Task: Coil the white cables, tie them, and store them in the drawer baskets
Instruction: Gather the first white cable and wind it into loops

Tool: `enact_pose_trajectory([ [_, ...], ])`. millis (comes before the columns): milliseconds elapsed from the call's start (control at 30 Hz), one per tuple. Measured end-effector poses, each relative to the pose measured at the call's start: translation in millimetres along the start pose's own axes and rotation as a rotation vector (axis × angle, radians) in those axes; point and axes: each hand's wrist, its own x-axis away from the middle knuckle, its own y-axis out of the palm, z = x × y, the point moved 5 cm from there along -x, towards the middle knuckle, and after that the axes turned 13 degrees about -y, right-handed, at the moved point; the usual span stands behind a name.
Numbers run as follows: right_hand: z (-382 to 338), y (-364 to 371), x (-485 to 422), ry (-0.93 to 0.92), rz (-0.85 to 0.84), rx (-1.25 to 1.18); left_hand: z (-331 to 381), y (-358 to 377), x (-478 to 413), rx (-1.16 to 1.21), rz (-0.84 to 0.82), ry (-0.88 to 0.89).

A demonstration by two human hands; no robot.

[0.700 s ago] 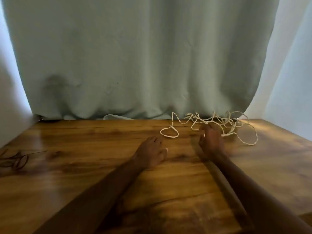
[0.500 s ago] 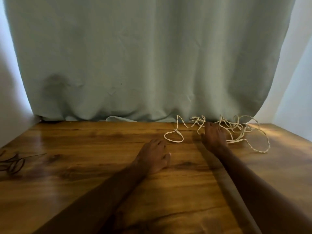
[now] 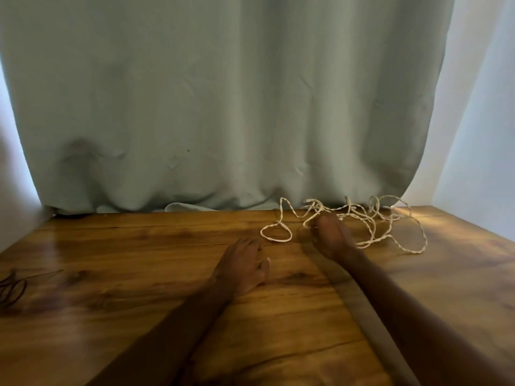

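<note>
Head view showed us the brown wooden table (image 3: 111, 316), then the tangled white twisted cable (image 3: 395, 245) lying uncoiled at the fingertips of our right hand (image 3: 333, 240). We couldn't tell if they pinched it. Our left hand (image 3: 242, 266) rested flat, fingers relaxed, short of the tangle. Coiling, tying and storing all remained.

We see a table (image 3: 139, 246) of varnished wood, glossy enough to throw back light, with dark grain and knots. Behind the table hangs a curtain (image 3: 223, 107) of matt, creased, grey-green cloth. At the table's far right lies a white cable (image 3: 359, 215), twisted like rope and dull.
</note>
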Motion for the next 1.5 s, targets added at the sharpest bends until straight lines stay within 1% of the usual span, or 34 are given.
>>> enact_pose_trajectory([
  [100, -31.2, 0.1, 6.2, -0.068, -0.072, 0.175, 1.3, -4.8, 3.6, 0.015, 0.008, -0.042],
  [200, -64.7, 2.4, 13.3, -0.130, -0.143, 0.212, 4.5, -11.9, 8.6, 0.003, 0.062, -0.019],
  [267, -84.5, 4.3, 18.6, -0.160, -0.166, 0.145, 6.1, -14.3, 11.2, -0.009, 0.080, 0.030],
  [333, -100.3, 2.8, 23.7, -0.185, -0.139, 0.007, 7.0, -16.0, 12.3, 0.016, 0.079, 0.087],
  [400, -111.6, 0.6, 26.8, -0.194, -0.105, -0.156, 8.8, -18.6, 13.9, 0.081, 0.061, 0.141],
  [467, -115.6, 0.1, 27.0, -0.189, -0.105, -0.244, 10.1, -19.1, 14.2, 0.115, 0.026, 0.161],
  [633, -99.6, 9.1, 24.1, -0.117, -0.165, -0.230, -2.8, -3.9, 7.5, 0.079, 0.015, 0.165],
  [767, -61.7, 15.1, 24.4, 0.020, -0.204, -0.217, -5.8, 0.4, 4.4, 0.027, -0.009, 0.120],
  [900, -32.3, 13.0, 26.2, 0.129, -0.156, -0.205, -4.6, 2.0, 1.8, 0.040, -0.030, 0.140],
  [967, -27.9, 9.5, 23.7, 0.111, -0.183, -0.200, -5.8, 4.9, 0.3, 0.032, -0.045, 0.145],
  [1033, -31.6, 3.1, 18.6, 0.046, -0.223, -0.266, -6.5, 7.7, -1.1, 0.018, -0.059, 0.156],
  [1067, -30.6, -0.1, 15.2, 0.034, -0.205, -0.313, -7.0, 8.5, -1.8, 0.011, -0.065, 0.158],
  [1100, -26.4, -3.8, 12.4, 0.060, -0.155, -0.355, -8.1, 9.6, -2.6, 0.008, -0.071, 0.158],
  [1167, -6.2, -13.5, 5.7, 0.144, 0.021, -0.269, -10.6, 12.0, -4.6, 0.006, -0.078, 0.159],
  [1200, 5.4, -16.3, 3.8, 0.182, 0.056, -0.155, -11.1, 13.0, -5.0, 0.006, -0.079, 0.162],
  [1267, 25.3, -19.6, 2.4, 0.261, 0.038, 0.037, -12.2, 14.8, -5.3, 0.008, -0.076, 0.163],
  [1400, 48.2, -33.2, 0.6, 0.404, 0.066, 0.264, -11.4, 14.6, -6.0, 0.010, -0.053, 0.168],
  [1433, 50.9, -37.0, -0.7, 0.413, 0.048, 0.365, -10.6, 14.0, -6.3, 0.018, -0.044, 0.173],
  [1500, 52.5, -40.2, -2.0, 0.425, -0.051, 0.531, -9.9, 13.0, -6.1, 0.022, -0.035, 0.181],
])
